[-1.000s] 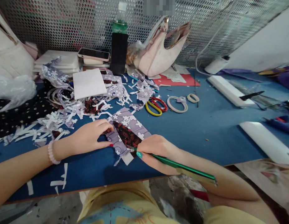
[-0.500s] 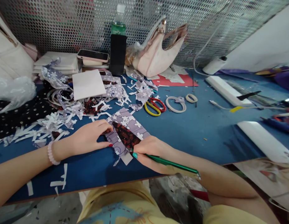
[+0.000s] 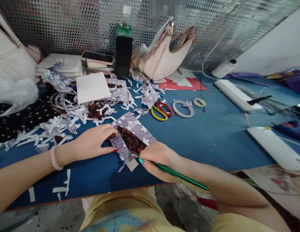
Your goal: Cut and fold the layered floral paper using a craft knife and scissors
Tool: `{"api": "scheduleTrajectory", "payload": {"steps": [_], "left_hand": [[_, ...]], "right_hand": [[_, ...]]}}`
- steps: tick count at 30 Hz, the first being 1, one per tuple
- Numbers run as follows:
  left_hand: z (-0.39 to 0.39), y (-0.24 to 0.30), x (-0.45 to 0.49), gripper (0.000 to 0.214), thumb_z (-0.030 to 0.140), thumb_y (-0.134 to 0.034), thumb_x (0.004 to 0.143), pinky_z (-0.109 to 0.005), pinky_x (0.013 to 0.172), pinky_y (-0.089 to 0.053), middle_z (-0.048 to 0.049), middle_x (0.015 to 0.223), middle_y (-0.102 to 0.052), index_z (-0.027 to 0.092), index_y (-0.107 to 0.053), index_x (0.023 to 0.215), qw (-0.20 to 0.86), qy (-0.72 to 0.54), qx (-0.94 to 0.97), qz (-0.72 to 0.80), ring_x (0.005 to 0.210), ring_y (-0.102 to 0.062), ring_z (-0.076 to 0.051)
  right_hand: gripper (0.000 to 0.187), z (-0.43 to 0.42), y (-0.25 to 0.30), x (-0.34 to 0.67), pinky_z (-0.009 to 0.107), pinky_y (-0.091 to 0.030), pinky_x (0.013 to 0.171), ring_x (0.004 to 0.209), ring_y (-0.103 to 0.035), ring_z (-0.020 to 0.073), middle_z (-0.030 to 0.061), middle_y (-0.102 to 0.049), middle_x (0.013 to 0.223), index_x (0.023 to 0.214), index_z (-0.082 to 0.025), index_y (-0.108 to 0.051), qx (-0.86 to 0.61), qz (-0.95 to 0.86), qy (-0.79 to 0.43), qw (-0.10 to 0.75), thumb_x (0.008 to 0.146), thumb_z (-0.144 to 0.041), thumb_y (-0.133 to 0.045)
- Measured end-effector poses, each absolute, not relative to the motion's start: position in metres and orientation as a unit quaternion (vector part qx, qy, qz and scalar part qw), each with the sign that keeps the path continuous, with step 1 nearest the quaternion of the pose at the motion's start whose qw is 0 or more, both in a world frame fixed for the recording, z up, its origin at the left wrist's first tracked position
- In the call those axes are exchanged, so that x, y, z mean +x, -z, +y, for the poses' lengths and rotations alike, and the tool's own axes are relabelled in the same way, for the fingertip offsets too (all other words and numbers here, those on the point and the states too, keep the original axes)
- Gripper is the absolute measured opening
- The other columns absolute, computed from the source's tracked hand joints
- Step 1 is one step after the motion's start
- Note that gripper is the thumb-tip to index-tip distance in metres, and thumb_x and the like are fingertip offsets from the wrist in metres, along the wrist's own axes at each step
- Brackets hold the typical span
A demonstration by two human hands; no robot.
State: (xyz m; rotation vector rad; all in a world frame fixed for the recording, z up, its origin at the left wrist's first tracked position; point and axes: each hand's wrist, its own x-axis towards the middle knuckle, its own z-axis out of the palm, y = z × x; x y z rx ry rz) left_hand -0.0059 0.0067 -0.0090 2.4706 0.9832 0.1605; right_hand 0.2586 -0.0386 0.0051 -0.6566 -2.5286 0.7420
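Observation:
A purple piece with white flowers (image 3: 133, 122), fabric by its look, lies on the blue table in front of me, a dark red-and-black patterned piece (image 3: 130, 140) on top of it. My left hand (image 3: 96, 140) is at its left edge, fingers curled onto it and thumb resting along it. My right hand (image 3: 157, 156) is closed round a slim green tool (image 3: 181, 175), whose shaft runs back under my wrist. The tool's tip is hidden by my fingers at the dark piece's lower end. A small white slip (image 3: 132, 165) pokes out beneath the purple piece.
White and purple scraps (image 3: 53, 129) heap up on the left, with a white square pad (image 3: 93, 87) on them. Yellow-handled scissors (image 3: 158, 112), red handles and a white roll of tape (image 3: 182, 109) lie beyond my hands. White power strips (image 3: 273, 145) lie right.
The view has shifted very slightly. Both hands keep their places on the patterned piece, and the green tool stays in my right hand.

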Motion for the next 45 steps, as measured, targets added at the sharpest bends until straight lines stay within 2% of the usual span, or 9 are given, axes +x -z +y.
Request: {"api": "scheduleTrajectory", "payload": {"steps": [7, 15, 18, 23, 29, 33, 37, 40, 45], "left_hand": [[0.011, 0.008, -0.007, 0.027, 0.03, -0.066, 0.09, -0.029, 0.083, -0.048, -0.0048, 0.113, -0.061, 0.02, -0.058, 0.114, 0.257, -0.063, 0.9, 0.346, 0.099, -0.062, -0.021], [0.017, 0.006, -0.012, 0.023, 0.032, -0.049, 0.099, -0.031, 0.091, -0.048, -0.0072, 0.115, -0.064, 0.02, -0.058, 0.117, 0.284, -0.068, 0.904, 0.312, 0.102, -0.063, -0.021], [0.017, 0.007, -0.011, 0.022, 0.03, -0.049, 0.099, -0.032, 0.091, -0.049, -0.0071, 0.114, -0.064, 0.02, -0.058, 0.116, 0.278, -0.075, 0.905, 0.314, 0.102, -0.063, -0.021], [0.016, 0.009, -0.01, 0.024, 0.026, -0.058, 0.093, -0.032, 0.093, -0.049, -0.0069, 0.117, -0.063, 0.021, -0.058, 0.116, 0.264, -0.073, 0.909, 0.314, 0.105, -0.062, -0.022], [0.016, 0.006, -0.01, 0.026, 0.027, -0.056, 0.092, -0.033, 0.095, -0.048, -0.0075, 0.118, -0.062, 0.02, -0.058, 0.117, 0.279, -0.062, 0.903, 0.32, 0.106, -0.061, -0.022], [0.015, 0.004, -0.01, 0.026, 0.028, -0.052, 0.093, -0.034, 0.096, -0.047, -0.0084, 0.119, -0.062, 0.019, -0.058, 0.117, 0.286, -0.064, 0.902, 0.316, 0.108, -0.061, -0.022], [0.016, 0.004, -0.01, 0.028, 0.025, -0.041, 0.096, -0.034, 0.094, -0.047, -0.0087, 0.117, -0.064, 0.019, -0.058, 0.117, 0.291, -0.069, 0.897, 0.325, 0.106, -0.062, -0.021], [0.017, 0.004, -0.009, 0.028, 0.024, -0.04, 0.095, -0.034, 0.092, -0.048, -0.0082, 0.113, -0.065, 0.019, -0.059, 0.116, 0.296, -0.068, 0.892, 0.335, 0.102, -0.063, -0.021], [0.017, 0.005, -0.008, 0.028, 0.024, -0.039, 0.096, -0.034, 0.091, -0.049, -0.0074, 0.113, -0.066, 0.02, -0.059, 0.116, 0.303, -0.079, 0.885, 0.344, 0.102, -0.063, -0.021]], "right_hand": [[0.029, -0.034, -0.007, 0.264, 0.024, -0.026, 0.051, 0.047, -0.031, 0.0095, -0.0058, -0.031, 0.053, 0.066, -0.024, -0.024, -0.231, -0.901, -0.313, 0.192, 0.087, -0.011, -0.037], [0.027, -0.03, 0.009, 0.259, 0.025, -0.037, 0.056, 0.054, -0.047, 0.0128, -0.0003, -0.053, 0.059, 0.074, -0.022, -0.047, -0.199, -0.906, -0.252, 0.277, 0.096, -0.018, -0.032], [0.025, -0.03, 0.018, 0.252, 0.025, -0.039, 0.058, 0.058, -0.052, 0.0139, 0.0018, -0.058, 0.062, 0.077, -0.021, -0.051, -0.185, -0.921, -0.225, 0.258, 0.096, -0.017, -0.034], [0.025, -0.029, 0.018, 0.25, 0.026, -0.034, 0.058, 0.058, -0.05, 0.0141, 0.0015, -0.058, 0.062, 0.076, -0.021, -0.05, -0.141, -0.945, -0.217, 0.201, 0.095, -0.013, -0.036], [0.022, -0.028, 0.014, 0.251, 0.029, -0.033, 0.057, 0.054, -0.046, 0.0137, 0.0009, -0.059, 0.061, 0.075, -0.021, -0.051, -0.082, -0.945, -0.256, 0.186, 0.09, -0.01, -0.039], [0.028, -0.026, 0.015, 0.251, 0.029, -0.034, 0.057, 0.053, -0.05, 0.0138, 0.0023, -0.06, 0.058, 0.074, -0.02, -0.054, -0.078, -0.943, -0.258, 0.194, 0.094, -0.013, -0.036], [0.026, -0.015, 0.012, 0.261, 0.026, -0.044, 0.066, 0.068, -0.062, 0.0139, 0.0073, -0.069, 0.075, 0.099, -0.015, -0.061, -0.094, -0.926, -0.304, 0.201, 0.102, -0.024, -0.037], [0.025, 0.0, 0.005, 0.27, 0.021, -0.046, 0.066, 0.071, -0.063, 0.0111, 0.0066, -0.071, 0.086, 0.114, -0.014, -0.059, -0.176, -0.891, -0.376, 0.182, 0.101, -0.032, -0.048], [0.028, 0.027, 0.0, 0.273, 0.02, -0.045, 0.061, 0.068, -0.06, 0.0102, 0.0056, -0.07, 0.086, 0.104, -0.012, -0.066, -0.226, -0.862, -0.43, 0.144, 0.096, -0.038, -0.057]]}}
